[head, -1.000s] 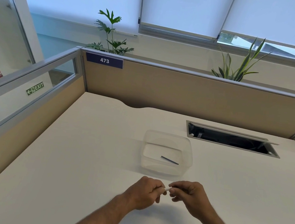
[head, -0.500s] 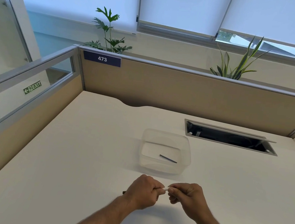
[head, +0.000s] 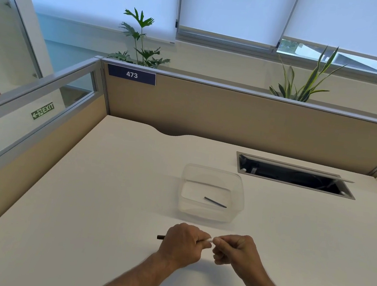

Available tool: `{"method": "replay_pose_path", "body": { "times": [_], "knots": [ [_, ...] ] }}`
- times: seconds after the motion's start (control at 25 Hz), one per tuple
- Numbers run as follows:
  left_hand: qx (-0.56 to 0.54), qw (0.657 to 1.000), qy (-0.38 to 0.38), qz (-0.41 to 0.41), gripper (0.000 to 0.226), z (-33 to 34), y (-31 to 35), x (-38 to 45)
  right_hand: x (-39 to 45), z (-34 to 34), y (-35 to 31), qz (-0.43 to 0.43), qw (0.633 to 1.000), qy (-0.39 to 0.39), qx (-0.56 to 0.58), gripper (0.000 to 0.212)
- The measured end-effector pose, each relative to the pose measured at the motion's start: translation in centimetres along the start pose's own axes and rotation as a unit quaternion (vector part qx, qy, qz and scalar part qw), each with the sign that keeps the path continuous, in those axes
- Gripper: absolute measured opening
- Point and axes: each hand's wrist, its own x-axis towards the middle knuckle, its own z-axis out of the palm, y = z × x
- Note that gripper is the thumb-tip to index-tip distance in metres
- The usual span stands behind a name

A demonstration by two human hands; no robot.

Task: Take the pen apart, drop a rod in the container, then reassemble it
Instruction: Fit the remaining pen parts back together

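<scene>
My left hand (head: 181, 244) is wrapped in a fist around the pen (head: 209, 240). A short white stretch of the pen shows between the hands, and its dark end pokes out at the left of the fist. My right hand (head: 237, 249) pinches the pen's right end with thumb and fingers. Both hands hover low over the desk, just in front of a clear plastic container (head: 235, 196). One thin dark rod (head: 215, 202) lies flat on the container's floor.
The beige desk (head: 105, 204) is fenced by partition walls at the back and left. An open cable hatch (head: 293, 174) is sunk into the desk at the back right of the container. Two plants stand behind the back partition.
The hands stay together on the pen. The pen's dark end now sticks out at the left of my left fist. The view has shifted slightly.
</scene>
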Motion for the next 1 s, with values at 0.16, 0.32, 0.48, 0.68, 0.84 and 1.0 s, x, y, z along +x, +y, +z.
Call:
{"method": "replay_pose_path", "body": {
  "times": [0.16,0.32,0.48,0.68,0.84,1.0],
  "knots": [
    [0.007,0.999,-0.051,-0.003,0.033,-0.9,0.1,0.4,0.2,-0.5,0.3,-0.057,0.996,-0.01,-0.07,0.009],
    [-0.059,0.99,-0.126,-0.024,0.026,-2.1,0.6,0.9,0.4,-0.8,0.6,-0.13,0.981,0.003,-0.145,0.016],
    [-0.092,0.978,-0.186,-0.014,0.031,-2.9,0.7,0.9,0.1,-0.8,1.0,-0.228,0.942,-0.009,-0.246,0.026],
    [-0.067,0.986,-0.15,0.01,0.028,-2.3,0.4,0.7,0.1,-0.3,1.1,-0.224,0.934,0.021,-0.276,0.045],
    [-0.009,0.997,-0.053,0.046,0.027,-1.3,-0.4,0.7,0.2,0.7,0.2,-0.109,0.97,0.024,-0.216,0.056],
    [0.018,0.998,-0.015,0.057,0.024,-1.1,-0.2,0.7,0.1,0.7,-0.5,-0.035,0.986,-0.002,-0.162,0.058]
  ]
}}
